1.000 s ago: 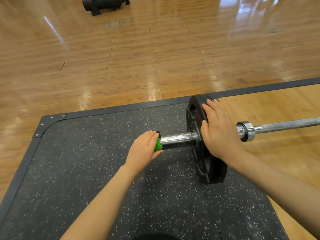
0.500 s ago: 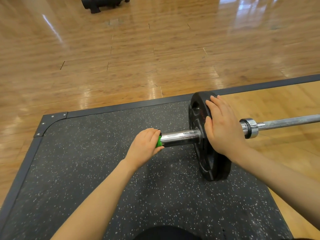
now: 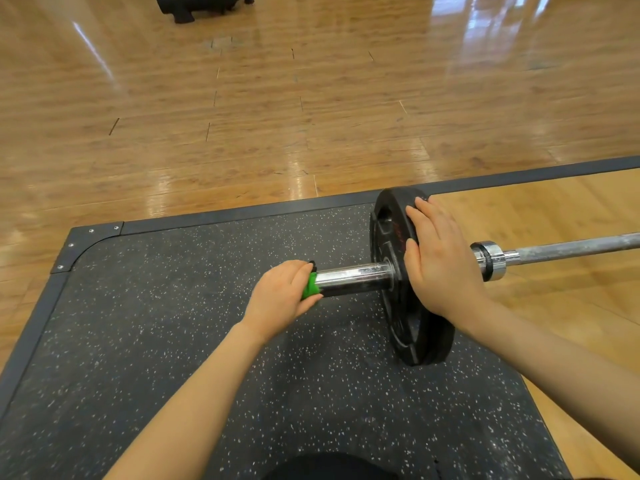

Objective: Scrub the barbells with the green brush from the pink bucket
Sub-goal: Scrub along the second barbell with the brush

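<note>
- Your left hand [image 3: 282,297] is curled round the green brush [image 3: 310,286]; only a small patch of green shows between your fingers and thumb, pressed against the outer end of the sleeve [image 3: 353,278].
- The sleeve is the shiny chrome end of the barbell [image 3: 571,250], and it sticks out to the left of the plate [image 3: 408,327].
- Your right hand [image 3: 441,263] lies flat on the plate's inner face and rim, fingers straight and together, pointing away from you.
- Your two hands are apart, with the sleeve and the plate between them.
- The plate is black, stands upright on its edge on the mat [image 3: 173,341], and sits on the bar near the mat's right side.
- To the right of your right hand, a chrome collar [image 3: 491,259] rings the bar, and the dull grey shaft runs off the right edge of view.
- The mat is dark speckled rubber with a dark frame [image 3: 242,211] and a rounded metal corner at far left.
- Beyond it lies glossy wood floor [image 3: 311,98]; a black object [image 3: 201,5] sits at the top edge, too cropped to identify.
- The pink bucket is not in view.
</note>
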`<state>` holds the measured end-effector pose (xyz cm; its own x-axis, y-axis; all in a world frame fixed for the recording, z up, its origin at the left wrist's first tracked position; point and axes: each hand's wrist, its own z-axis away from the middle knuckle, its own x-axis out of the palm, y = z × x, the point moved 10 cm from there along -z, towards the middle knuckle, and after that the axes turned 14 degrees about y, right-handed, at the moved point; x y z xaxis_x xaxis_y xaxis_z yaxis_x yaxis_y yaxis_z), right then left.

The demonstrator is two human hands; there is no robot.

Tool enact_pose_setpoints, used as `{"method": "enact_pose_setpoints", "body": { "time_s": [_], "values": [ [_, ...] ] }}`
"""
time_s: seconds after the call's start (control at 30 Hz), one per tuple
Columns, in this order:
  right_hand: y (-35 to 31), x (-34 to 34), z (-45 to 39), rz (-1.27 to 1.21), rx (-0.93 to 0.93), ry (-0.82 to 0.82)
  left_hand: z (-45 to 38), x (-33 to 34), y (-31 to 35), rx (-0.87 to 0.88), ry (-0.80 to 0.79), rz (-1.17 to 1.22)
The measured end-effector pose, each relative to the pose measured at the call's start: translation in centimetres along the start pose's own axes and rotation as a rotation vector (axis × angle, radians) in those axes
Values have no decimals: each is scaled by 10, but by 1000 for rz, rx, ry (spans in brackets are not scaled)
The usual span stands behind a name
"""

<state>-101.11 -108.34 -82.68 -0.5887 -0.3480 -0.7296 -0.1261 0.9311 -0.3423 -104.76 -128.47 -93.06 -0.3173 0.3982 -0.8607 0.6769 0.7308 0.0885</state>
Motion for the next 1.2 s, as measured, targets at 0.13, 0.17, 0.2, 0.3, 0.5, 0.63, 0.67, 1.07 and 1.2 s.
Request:
{"method": "enact_pose_setpoints", "body": {
  "time_s": [0.13, 0.17, 0.2, 0.3, 0.5, 0.63, 0.67, 1.07, 1.2],
  "values": [
    [-1, -1, 3, -15, 1, -5, 8, -7, -9, -13, 0, -16],
    [-1, -2, 3, -17, 0, -10, 8, -7, -8, -16, -5, -12],
    [0, -2, 2, -21, -1, -16, 8, -8, -7, -20, -10, -9],
    [2, -10, -12, -37, -1, 10, 8, -8, -7, -38, -28, -5],
    [2, 2, -47, -29, 6, -37, 10, -3, -11, -119, -117, 11],
    [4, 28, -42, 16, 51, -239, 9, -3, -9, -175, -206, 22],
    [4, 30, -41, 40, 44, -264, 8, -4, -9, -193, -215, 29],
    [-7, 5, -5, 107, -3, -360, 15, -74, 10, -627, -156, 145],
    [-12, -14, 21, 133, -21, -421, 24, -108, 37, -704, -162, 194]
  ]
}}
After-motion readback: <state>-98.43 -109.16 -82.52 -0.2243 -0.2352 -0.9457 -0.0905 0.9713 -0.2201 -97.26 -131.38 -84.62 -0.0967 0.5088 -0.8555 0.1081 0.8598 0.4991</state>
